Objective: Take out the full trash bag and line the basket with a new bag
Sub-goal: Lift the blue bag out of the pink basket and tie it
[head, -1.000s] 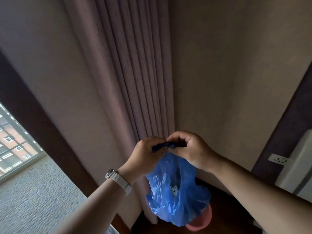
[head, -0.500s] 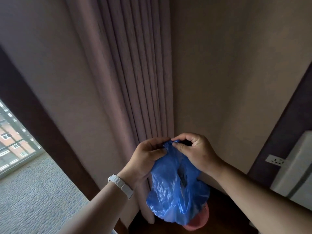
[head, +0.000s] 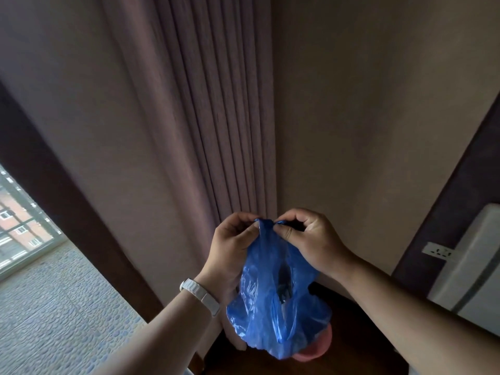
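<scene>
A full blue trash bag (head: 259,312) hangs in the air in front of me, its top gathered into two handle ends. My left hand (head: 230,247) pinches one end and my right hand (head: 311,239) pinches the other, the two almost touching above the bag. Dark contents show through a gap in the bag's middle. Below and behind the bag, a pink basket (head: 316,347) stands on the dark floor, mostly hidden by the bag.
A pleated mauve curtain (head: 216,117) hangs in the corner straight ahead. A white appliance (head: 473,269) stands at the right under a wall socket (head: 438,251). A window (head: 21,223) and a patterned blue surface (head: 54,307) lie to the left.
The bag's top has come apart from a tight twist into two loose ends. Both hands have shifted slightly, still holding the bag over the basket.
</scene>
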A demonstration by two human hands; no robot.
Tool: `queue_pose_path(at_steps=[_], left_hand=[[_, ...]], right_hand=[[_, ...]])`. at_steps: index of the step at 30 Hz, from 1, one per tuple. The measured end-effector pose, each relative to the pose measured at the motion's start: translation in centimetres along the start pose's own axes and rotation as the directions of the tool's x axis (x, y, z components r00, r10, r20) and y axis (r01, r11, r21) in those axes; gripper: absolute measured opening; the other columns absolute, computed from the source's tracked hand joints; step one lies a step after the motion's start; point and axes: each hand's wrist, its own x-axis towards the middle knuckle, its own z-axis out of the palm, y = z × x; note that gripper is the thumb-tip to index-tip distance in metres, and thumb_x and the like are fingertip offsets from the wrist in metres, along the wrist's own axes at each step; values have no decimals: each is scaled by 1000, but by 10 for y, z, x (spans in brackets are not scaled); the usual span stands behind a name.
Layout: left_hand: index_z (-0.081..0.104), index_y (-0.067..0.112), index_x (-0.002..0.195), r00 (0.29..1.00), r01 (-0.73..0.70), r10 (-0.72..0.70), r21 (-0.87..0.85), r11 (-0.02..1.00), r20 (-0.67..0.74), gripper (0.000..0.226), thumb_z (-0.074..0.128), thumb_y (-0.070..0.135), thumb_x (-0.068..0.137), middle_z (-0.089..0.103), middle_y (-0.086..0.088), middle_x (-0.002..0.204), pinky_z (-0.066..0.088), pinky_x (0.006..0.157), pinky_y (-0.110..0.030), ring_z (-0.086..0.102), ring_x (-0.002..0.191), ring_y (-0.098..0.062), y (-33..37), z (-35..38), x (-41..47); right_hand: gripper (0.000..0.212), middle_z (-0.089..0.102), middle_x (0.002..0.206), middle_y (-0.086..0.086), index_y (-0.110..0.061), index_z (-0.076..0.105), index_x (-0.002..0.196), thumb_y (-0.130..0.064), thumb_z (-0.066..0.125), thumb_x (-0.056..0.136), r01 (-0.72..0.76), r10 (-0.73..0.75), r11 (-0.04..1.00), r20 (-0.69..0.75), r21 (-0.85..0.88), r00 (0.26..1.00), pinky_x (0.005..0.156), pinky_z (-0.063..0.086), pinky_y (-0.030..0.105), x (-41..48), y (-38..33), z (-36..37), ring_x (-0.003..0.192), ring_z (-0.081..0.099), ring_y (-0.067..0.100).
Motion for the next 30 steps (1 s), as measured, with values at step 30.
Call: queue_pose_path(at_steps=[30], left_hand=[[72,12,73,998,53,-45,321,945,-32,22,65,-4,87,69,-3,61,51,55,-24,60,53,-12,4,-6,-6]], right_hand=[[17,65,77,-7,-22,60,82,-9,67,89,103,-112,961,-23,-258,993,67,51,22,-12,15,9,71,61,4]])
